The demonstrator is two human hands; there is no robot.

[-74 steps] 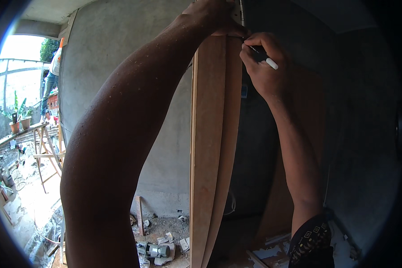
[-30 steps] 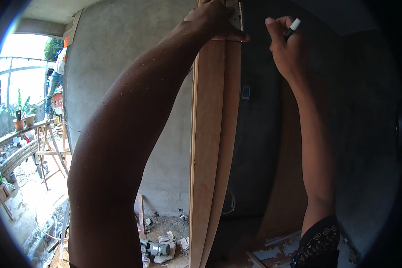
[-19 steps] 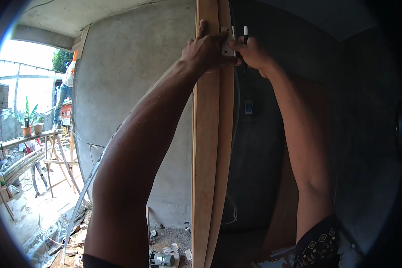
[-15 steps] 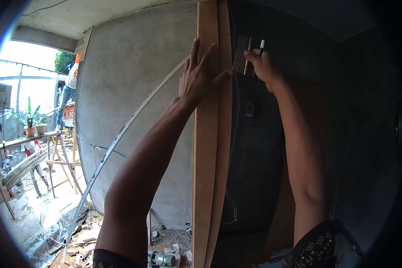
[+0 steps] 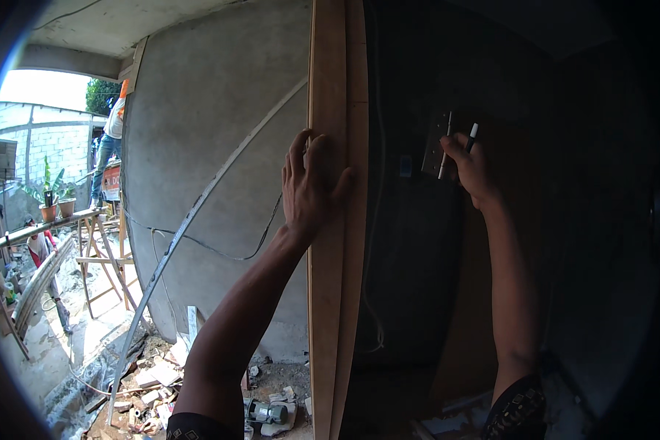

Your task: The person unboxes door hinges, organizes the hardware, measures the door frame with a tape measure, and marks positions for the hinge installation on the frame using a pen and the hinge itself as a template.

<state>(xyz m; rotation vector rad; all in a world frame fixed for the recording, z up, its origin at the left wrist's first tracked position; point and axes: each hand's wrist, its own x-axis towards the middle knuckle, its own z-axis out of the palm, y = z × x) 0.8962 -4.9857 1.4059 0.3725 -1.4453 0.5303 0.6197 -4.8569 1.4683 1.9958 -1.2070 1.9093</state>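
Note:
An upright wooden door frame (image 5: 328, 293) runs from top to bottom through the middle of the head view. My left hand (image 5: 309, 187) grips it at mid-height, fingers bent over its left edge and thumb across its face. To the right, apart from the frame, my right hand (image 5: 472, 172) is closed on a metal hinge (image 5: 434, 147). The hinge has a flat leaf with screw holes and a pale pin side. A dark marker with a white end (image 5: 472, 135) sticks up from the same hand. Shadow hides part of the right fingers.
A long metal straightedge (image 5: 198, 205) leans on the grey wall (image 5: 213, 110). Rubble (image 5: 154, 378) and a green power tool (image 5: 268, 412) lie below. Outside at left, a person (image 5: 111, 132) stands on trestle scaffolding (image 5: 103, 242); another person (image 5: 42, 242) is lower down.
My left hand has slid down the frame, and its fingers have bent over the edge. My right hand has moved right and down, away from the frame, with the hinge and marker.

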